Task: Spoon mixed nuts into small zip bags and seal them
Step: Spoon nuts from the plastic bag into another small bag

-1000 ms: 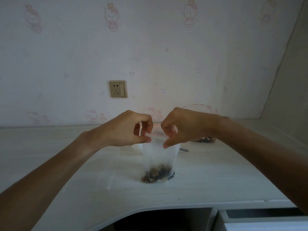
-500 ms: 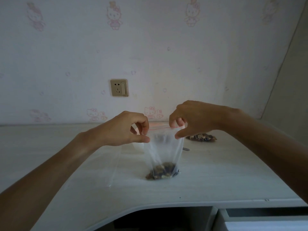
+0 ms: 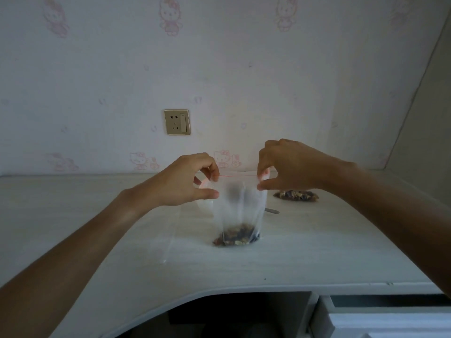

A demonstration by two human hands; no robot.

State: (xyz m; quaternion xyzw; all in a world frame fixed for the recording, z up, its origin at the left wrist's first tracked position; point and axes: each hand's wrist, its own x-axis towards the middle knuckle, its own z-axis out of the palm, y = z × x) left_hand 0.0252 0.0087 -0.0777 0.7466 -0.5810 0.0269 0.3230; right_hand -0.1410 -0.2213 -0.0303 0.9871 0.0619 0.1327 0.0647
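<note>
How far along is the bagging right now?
Done: one filled bag lies on the desk. In hand: the left hand and right hand pinch the top corners of an upright zip bag with nuts at its bottom. Whether it is fully sealed is unclear.

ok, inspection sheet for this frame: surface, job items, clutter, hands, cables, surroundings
Surface: pale desk, curved front edge.
Job's things: zip bag upright on the desk, mixed nuts at its bottom, red zip line stretched between both hands; a filled bag lies flat behind on the right.
Clutter: utensil end pokes out behind the bag; flat clear plastic on the desk to the left.
Hands: left hand and right hand each pinch a top corner.
Cables: nothing seen.
Surroundings: cartoon wallpaper, wall socket, open drawer.
</note>
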